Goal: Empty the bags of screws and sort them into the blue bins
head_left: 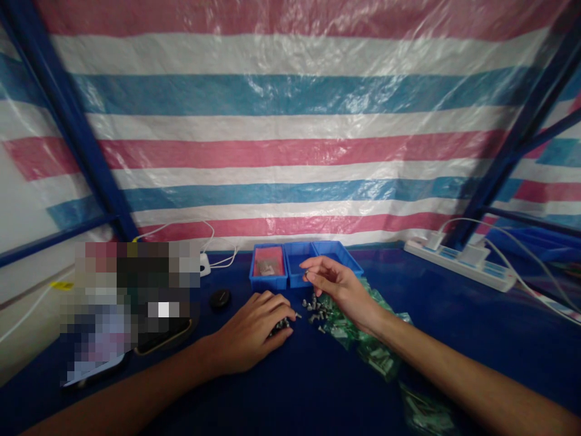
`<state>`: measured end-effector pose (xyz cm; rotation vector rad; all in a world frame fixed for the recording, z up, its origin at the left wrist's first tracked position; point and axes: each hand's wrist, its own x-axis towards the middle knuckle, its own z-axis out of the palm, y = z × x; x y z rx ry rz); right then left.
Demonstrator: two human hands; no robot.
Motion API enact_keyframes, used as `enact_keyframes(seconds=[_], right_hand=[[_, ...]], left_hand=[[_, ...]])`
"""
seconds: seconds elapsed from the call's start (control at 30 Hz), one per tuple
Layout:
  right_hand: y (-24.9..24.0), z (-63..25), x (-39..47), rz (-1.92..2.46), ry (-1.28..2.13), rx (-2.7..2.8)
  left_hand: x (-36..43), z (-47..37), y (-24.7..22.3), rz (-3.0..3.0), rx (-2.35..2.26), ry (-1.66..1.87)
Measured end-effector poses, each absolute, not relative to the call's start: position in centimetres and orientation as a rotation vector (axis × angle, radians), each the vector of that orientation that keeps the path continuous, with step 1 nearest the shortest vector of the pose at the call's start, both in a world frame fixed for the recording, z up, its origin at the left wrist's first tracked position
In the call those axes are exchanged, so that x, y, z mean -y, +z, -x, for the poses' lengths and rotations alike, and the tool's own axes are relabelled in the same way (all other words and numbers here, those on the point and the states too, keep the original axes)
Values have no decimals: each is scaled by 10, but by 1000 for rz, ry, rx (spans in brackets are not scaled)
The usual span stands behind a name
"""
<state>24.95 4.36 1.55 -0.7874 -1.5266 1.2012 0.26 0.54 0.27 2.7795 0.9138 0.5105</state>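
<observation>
Loose metal pieces: a scatter of small grey metal pieces (318, 309) lies on the blue tabletop (272, 399) between the two hands, against the green bags; they are too small to show any marking.
Right hand: narrow, thumb and index fingertip brought together on a single small piece (307, 274); the right hand (334, 281) is above the tabletop, just in front of the blue trays.
Left hand: palm down and curled, the left hand (258, 324) holding a dark cluster of pieces (280, 326) between fingers and thumb.
Green bags: clear green plastic bags (379, 357) with pale, slender contents run beside and under the right forearm; print cannot be made out.
Blue trays: behind the hands, the left tray (269, 283) has a pink-red lining with a small packet (267, 267) on it, lettering unreadable; the divided tray (298, 280) adjoins its right side.
Round black case: beyond the left hand, a case (220, 298) with a faint pale mark, illegible.
Yellow tag: far left, a tag (62, 286) on a white cable, its dark characters too blurred to read.
Power strip: at right, a white strip (492, 275) with plugs in it.
Backdrop: red, white and blue striped sheeting (290, 154).
</observation>
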Motion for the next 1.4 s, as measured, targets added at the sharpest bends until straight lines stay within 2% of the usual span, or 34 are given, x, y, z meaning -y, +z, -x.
enact_keyframes(seconds=[0.47, 1.4], right_hand=[[14, -249, -46, 808, 1044, 1610], [14, -250, -48, 872, 1014, 1593]], left_hand=[[-6, -2, 2, -2774, -912, 511], [-5, -3, 4, -2749, -918, 517]])
